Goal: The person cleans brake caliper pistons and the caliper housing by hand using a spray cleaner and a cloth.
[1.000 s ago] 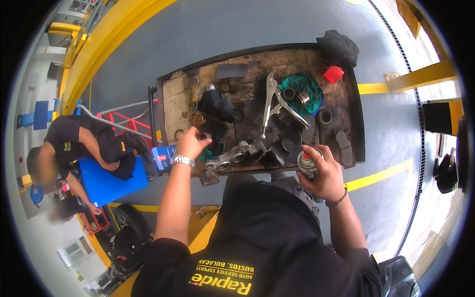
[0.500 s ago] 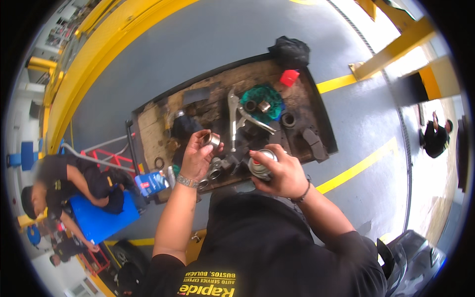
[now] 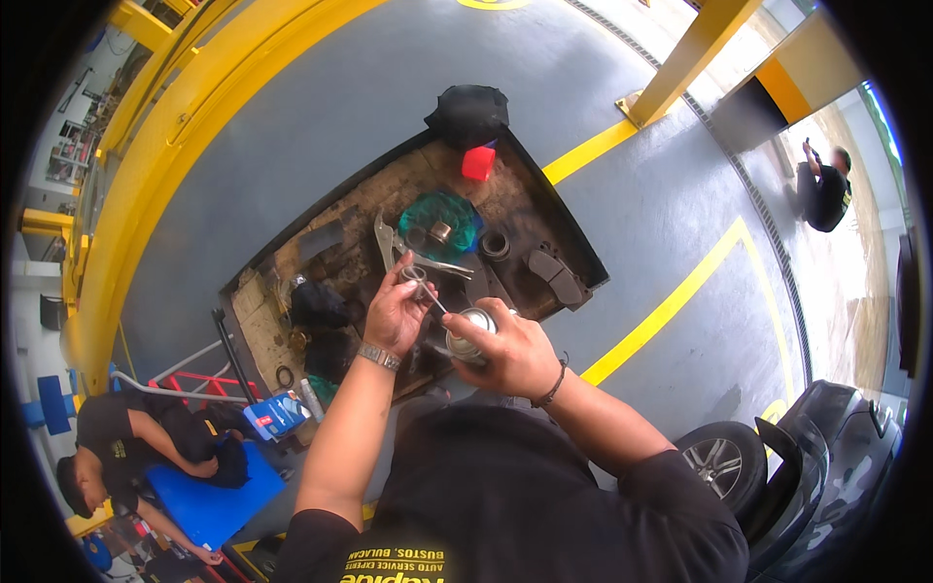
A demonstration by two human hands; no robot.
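Observation:
My left hand, a watch on its wrist, grips a short hollow metal cylinder that looks like a brake caliper piston. Wrapped round a spray can is my right hand, the index finger over its top. A thin straw runs from the can to the piston's open end. Just beyond my hands lie locking pliers and a green plastic bag with a second metal cylinder on it. A dark ring-shaped part and a brake pad sit to the right.
The parts rest on a worn, dark-rimmed work surface. At its far end are a black bag and a red container. A co-worker is at the left, beside a blue panel. A car wheel stands lower right.
My view has swung, shifting the work surface leftward. The spray can has come closer to the piston, its straw now showing between them. The piston has turned in my left hand.

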